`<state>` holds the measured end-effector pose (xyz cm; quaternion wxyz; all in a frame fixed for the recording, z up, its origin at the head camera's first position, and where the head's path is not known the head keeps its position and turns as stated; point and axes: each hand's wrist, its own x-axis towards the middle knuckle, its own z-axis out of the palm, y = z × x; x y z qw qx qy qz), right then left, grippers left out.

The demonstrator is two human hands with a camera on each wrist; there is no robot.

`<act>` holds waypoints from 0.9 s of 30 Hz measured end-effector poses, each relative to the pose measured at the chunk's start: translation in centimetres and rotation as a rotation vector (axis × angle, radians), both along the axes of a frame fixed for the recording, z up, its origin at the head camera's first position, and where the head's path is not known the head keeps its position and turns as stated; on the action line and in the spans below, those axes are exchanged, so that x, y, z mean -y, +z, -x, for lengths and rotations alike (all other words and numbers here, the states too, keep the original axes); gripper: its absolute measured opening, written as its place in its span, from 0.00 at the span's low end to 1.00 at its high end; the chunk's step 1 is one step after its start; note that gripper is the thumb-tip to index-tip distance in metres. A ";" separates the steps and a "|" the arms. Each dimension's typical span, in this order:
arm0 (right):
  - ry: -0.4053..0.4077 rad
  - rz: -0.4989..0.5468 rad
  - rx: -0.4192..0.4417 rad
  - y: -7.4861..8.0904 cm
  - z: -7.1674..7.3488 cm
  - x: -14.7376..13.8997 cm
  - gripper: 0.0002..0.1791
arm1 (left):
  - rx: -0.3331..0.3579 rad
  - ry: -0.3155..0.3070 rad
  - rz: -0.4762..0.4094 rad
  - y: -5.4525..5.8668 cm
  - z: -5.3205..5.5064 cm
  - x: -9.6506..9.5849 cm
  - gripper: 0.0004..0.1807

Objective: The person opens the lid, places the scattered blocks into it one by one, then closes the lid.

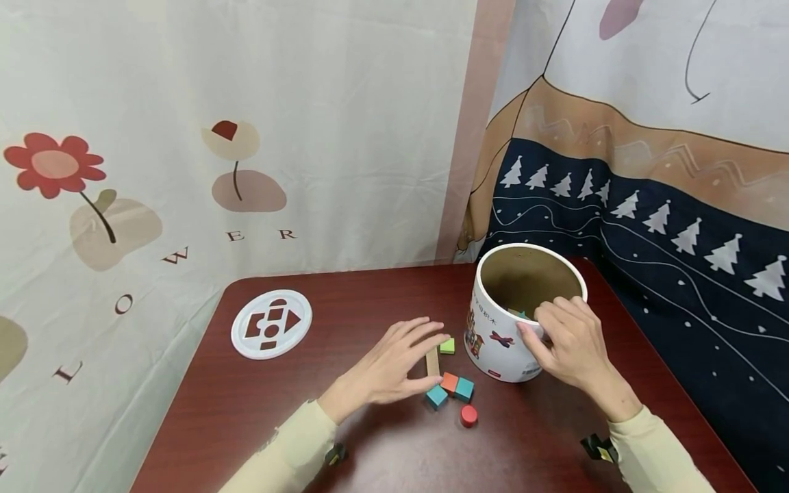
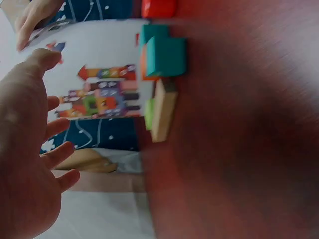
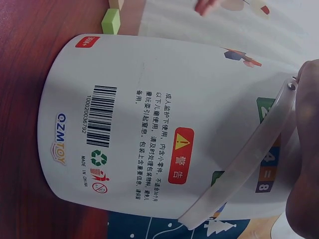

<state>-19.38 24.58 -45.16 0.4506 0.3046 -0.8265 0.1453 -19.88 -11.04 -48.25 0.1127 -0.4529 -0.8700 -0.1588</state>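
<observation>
A white toy-block bucket (image 1: 493,342) stands upright on the table, and my right hand (image 1: 570,346) grips its near right rim. Inside, only a few block pieces (image 1: 521,315) show. My left hand (image 1: 391,363) hovers with spread fingers over the loose blocks, holding nothing. Close to it lie a plain wooden bar (image 1: 433,363), a green block (image 1: 447,346), an orange block (image 1: 450,382), two teal cubes (image 1: 437,396) and a red cylinder (image 1: 469,415). In the left wrist view, the open palm (image 2: 25,129) is apart from the wooden bar (image 2: 163,112).
A white round lid (image 1: 239,332) with shape cutouts lies on the dark red table (image 1: 364,301) at the left. Patterned curtains (image 1: 370,137) hang behind and to the right. A white strap handle (image 3: 239,159) hangs across the bucket's side.
</observation>
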 end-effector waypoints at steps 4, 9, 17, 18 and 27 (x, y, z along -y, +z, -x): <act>-0.002 0.000 0.002 0.0 0.0 0.0 0.31 | 0.010 0.018 0.023 -1.5 -1.3 0.1 0.36; -0.003 -0.002 0.005 -0.1 0.0 0.0 0.31 | 0.037 0.077 0.031 -3.1 -2.5 -0.1 0.35; -0.007 -0.002 -0.002 -0.1 0.0 -0.1 0.31 | 0.083 0.172 0.053 -4.3 -3.7 -0.9 0.32; -0.007 -0.003 -0.002 -0.1 0.0 -0.1 0.31 | 0.084 0.183 0.059 -4.3 -3.8 -1.0 0.32; -0.004 -0.002 -0.004 -0.1 0.0 0.0 0.31 | 0.068 0.204 0.097 -4.8 -4.1 -1.6 0.23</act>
